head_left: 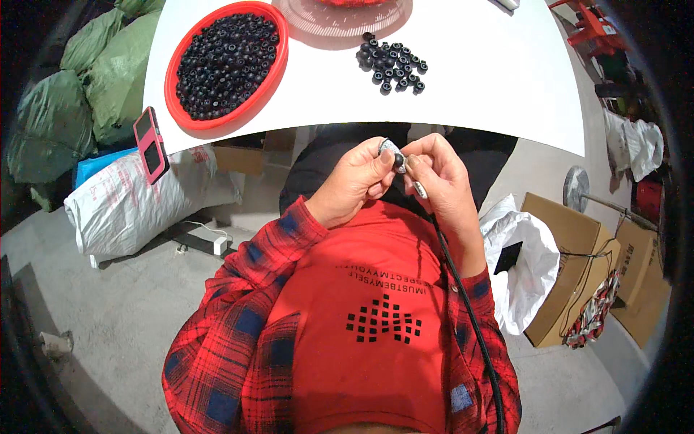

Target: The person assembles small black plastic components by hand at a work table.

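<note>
Just off the table's near edge, my two hands meet in front of my red shirt. My left hand (358, 181) is closed, thumb and fingers pinching a small round black piece (400, 160). A speckled grey-white bit (389, 147) shows at its fingertips; I cannot tell what it is. My right hand (442, 173) is closed against the same spot. A short pale tip (420, 189) sticks out below its fingers, its kind unclear. On the white table (491, 79) lies a loose pile of small black ring-shaped parts (391, 65).
A red basin (170, 90) full of similar black parts stands at the table's left. Behind the pile is a translucent slotted basket (340, 36). A pink phone (150, 145) hangs by the left edge. Sacks (137, 206) lie left; a white bag (524, 289) and cardboard boxes (571, 253) stand right.
</note>
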A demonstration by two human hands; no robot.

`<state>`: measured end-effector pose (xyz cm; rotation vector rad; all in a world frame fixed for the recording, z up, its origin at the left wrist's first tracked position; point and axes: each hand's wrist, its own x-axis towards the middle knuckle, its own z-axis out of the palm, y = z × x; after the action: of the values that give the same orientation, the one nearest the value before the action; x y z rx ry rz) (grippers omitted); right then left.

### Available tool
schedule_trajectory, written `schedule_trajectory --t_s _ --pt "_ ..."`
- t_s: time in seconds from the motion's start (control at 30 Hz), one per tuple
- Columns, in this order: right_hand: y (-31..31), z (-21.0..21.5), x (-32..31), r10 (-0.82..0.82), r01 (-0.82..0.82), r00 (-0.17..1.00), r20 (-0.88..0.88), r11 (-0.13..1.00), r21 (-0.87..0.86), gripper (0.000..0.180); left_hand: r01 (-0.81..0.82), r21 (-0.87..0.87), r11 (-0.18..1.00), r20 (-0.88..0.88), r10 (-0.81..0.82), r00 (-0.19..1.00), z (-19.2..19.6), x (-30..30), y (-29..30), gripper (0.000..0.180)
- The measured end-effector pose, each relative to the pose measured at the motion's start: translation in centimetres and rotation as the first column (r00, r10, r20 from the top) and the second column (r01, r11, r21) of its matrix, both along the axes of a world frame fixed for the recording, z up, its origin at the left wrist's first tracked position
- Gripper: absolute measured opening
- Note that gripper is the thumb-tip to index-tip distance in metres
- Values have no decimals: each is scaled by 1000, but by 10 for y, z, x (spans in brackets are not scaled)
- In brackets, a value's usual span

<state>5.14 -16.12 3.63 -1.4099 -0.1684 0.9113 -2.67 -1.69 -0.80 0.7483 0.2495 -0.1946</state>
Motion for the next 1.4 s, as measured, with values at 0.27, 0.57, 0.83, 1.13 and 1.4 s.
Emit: schedule_trajectory --t_s 0.27,0.57,0.83,1.13,1.4 --pt "-1 2 3 3 -1 999 -32 999 47 11 14 27 1000 1 -14 1000 3 3 2 21" --pt "-3 0 3 -8 10 999 -43 998 59 8 71 -197 978 4 -72 997 0 5 3 20" --pt "-2 1 2 -18 20 999 -40 999 45 8 77 -262 962 9 -77 997 -3 4 3 18" --pt "1 -17 -5 -126 142 948 293 989 -32 7 69 -125 990 -9 -70 997 3 4 2 20" --pt "10 -21 -5 -209 317 778 592 945 -84 13 87 -109 990 5 -87 996 4 3 0 20"
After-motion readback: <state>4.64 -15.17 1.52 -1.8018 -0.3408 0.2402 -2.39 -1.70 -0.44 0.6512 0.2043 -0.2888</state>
